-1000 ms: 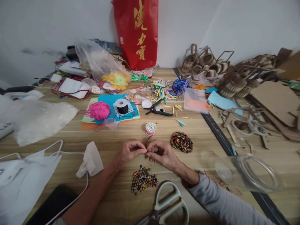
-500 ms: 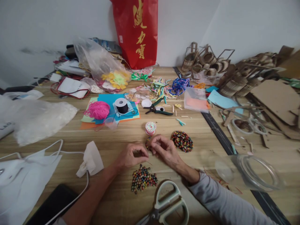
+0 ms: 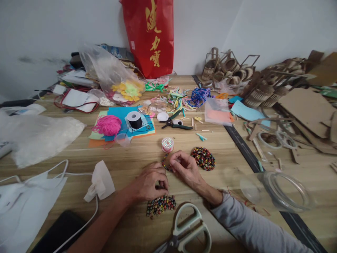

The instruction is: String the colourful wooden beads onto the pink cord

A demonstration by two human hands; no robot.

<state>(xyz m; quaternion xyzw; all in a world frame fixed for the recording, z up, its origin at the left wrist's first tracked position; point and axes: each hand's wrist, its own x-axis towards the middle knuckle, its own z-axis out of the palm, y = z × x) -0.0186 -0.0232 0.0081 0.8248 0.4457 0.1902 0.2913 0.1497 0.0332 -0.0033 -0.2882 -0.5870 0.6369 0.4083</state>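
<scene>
My right hand [image 3: 185, 167] is closed in a pinch near the middle of the table. It holds the end of a short bead string [image 3: 165, 161], which curves away beside its fingertips. My left hand [image 3: 152, 182] is lowered at the far edge of a pile of loose coloured beads [image 3: 161, 205]. Its thumb and fingers curl together there; anything between the tips is too small to make out. A coiled heap of strung beads [image 3: 203, 158] lies just right of my right hand. Beyond the hands stands a small spool [image 3: 167, 144] with a shiny dotted top.
Large scissors [image 3: 188, 230] lie close in front. Pink yarn [image 3: 107, 125] and a black thread spool [image 3: 134, 120] rest on coloured paper. Pruning shears [image 3: 175, 123] are farther back. Clear tubing [image 3: 288, 191] is at right, a white cable [image 3: 97, 211] at left.
My left hand has moved down and toward me, from beside the right hand to the bead pile. My right hand stays almost in place with the bead string. The view has shifted slightly.
</scene>
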